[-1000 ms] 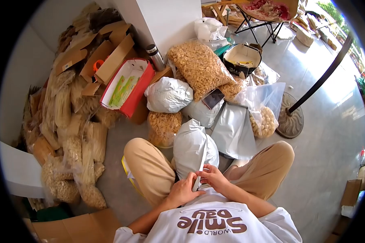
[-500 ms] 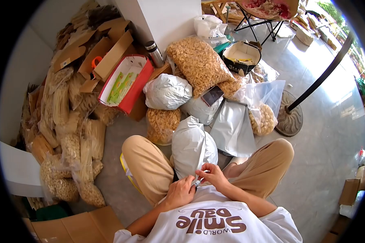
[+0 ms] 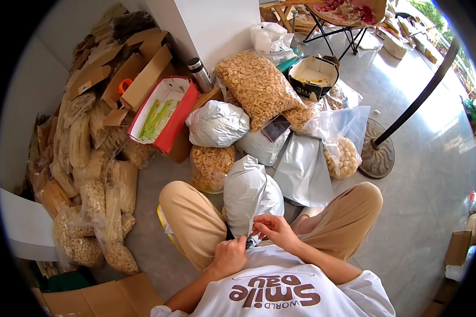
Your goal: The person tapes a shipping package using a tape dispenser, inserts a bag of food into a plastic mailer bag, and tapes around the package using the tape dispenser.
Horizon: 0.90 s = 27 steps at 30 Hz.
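A full silvery-white plastic bag (image 3: 251, 191) stands on the floor between my bent knees, its narrow edge drawn toward my body. My left hand (image 3: 230, 255) is closed low at that edge, around a small dark thing I cannot make out. Just to its upper right, my right hand (image 3: 273, 229) pinches the bag's edge with thumb and fingers. Beyond the bag lie another silvery bag (image 3: 218, 124), a clear bag of brown flakes (image 3: 212, 165) and a flat grey plastic bag (image 3: 304, 170).
A phone (image 3: 276, 128) rests on a bag beside a large flake bag (image 3: 256, 87). A red box (image 3: 182, 113) and a steel flask (image 3: 200, 75) are at upper left. Filled packets (image 3: 92, 195) pile up at left. A pole's round base (image 3: 378, 153) stands at right.
My left hand has moved slightly down and left from the bag's edge, closed on a small dark thing. My right hand stays at the edge. The view has shifted slightly.
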Motion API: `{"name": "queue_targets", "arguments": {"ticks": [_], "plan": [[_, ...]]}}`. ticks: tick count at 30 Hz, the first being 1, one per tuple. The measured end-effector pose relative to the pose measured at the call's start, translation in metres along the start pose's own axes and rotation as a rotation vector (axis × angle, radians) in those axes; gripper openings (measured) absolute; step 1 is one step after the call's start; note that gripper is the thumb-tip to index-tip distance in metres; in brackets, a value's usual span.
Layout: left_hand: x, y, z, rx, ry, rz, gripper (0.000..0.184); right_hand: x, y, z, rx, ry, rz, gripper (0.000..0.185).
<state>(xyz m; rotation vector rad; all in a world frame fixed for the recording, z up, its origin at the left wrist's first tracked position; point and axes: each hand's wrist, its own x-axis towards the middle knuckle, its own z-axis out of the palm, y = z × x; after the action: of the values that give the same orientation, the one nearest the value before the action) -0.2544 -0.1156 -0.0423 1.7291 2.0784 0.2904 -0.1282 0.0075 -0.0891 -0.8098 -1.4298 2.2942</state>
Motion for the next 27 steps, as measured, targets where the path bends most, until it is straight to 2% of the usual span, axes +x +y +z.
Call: {"name": "queue_targets", "arguments": {"ticks": [1,3,4,6,7,9,10,11,13,16,17,18,20,21,22,24,25,26,27], "plan": [[-0.001,-0.001,-0.002,0.0,-0.001,0.0,0.01,-0.002,-0.001,-0.004,0.0,0.0,0.001,0.018],[-0.005,0.001,-0.007,-0.146,-0.024,-0.026,0.009,-0.009,-0.006,-0.017,-0.772,-0.144,-0.15,0.031],[-0.005,0.001,-0.01,-0.147,-0.024,-0.026,0.009,-0.008,0.006,-0.025,-0.773,-0.145,-0.149,0.031],[-0.004,0.001,-0.015,-0.257,0.129,0.068,0.005,-0.005,0.043,-0.037,-0.93,-0.404,-0.444,0.04],[-0.004,0.0,-0.016,-0.256,0.129,0.069,0.005,-0.008,0.047,-0.033,-0.852,-0.396,-0.478,0.034],[-0.002,-0.005,-0.014,-0.452,-0.06,0.095,0.005,-0.003,0.062,-0.034,-0.867,-0.429,-0.46,0.034],[0.0,-0.007,-0.009,-0.45,-0.058,0.095,0.005,0.0,0.067,-0.034,-0.879,-0.463,-0.441,0.033],[0.003,-0.01,0.001,-0.503,-0.103,0.171,0.006,0.002,0.071,-0.037,-0.879,-0.464,-0.443,0.033],[0.009,-0.014,0.022,-0.552,-0.151,0.248,0.006,0.005,0.061,-0.035,-0.622,-0.42,0.009,0.035],[0.025,-0.016,0.053,-0.609,-0.219,0.339,0.006,0.017,0.091,-0.055,-0.58,-0.419,-0.106,0.035],[0.03,-0.017,0.063,-0.633,-0.262,0.358,0.006,0.02,0.106,-0.061,-0.444,-0.375,-0.068,0.035],[0.036,-0.019,0.073,-0.658,-0.303,0.376,0.007,0.019,0.104,-0.06,-0.444,-0.374,-0.069,0.035],[0.048,-0.026,0.09,-0.619,-0.37,0.372,0.008,0.018,0.09,-0.059,-0.007,-0.192,0.138,0.034],[0.054,-0.03,0.1,-0.593,-0.436,0.367,0.009,0.02,0.079,-0.061,0.08,-0.19,0.124,0.031],[0.059,-0.032,0.109,-0.567,-0.501,0.36,0.01,0.022,0.073,-0.065,0.078,-0.189,0.122,0.031],[0.066,-0.034,0.126,-0.519,-0.505,0.351,0.011,0.024,0.065,-0.072,0.09,-0.033,0.154,0.031],[0.069,-0.034,0.133,-0.47,-0.509,0.338,0.013,0.029,0.068,-0.075,0.151,0.121,0.185,0.027],[0.074,-0.032,0.141,-0.467,-0.506,0.336,0.013,0.034,0.071,-0.079,0.151,0.117,0.182,0.027],[0.08,-0.028,0.148,-0.294,-0.534,0.362,0.014,0.038,0.071,-0.083,-0.013,0.254,0.146,0.023]]}}
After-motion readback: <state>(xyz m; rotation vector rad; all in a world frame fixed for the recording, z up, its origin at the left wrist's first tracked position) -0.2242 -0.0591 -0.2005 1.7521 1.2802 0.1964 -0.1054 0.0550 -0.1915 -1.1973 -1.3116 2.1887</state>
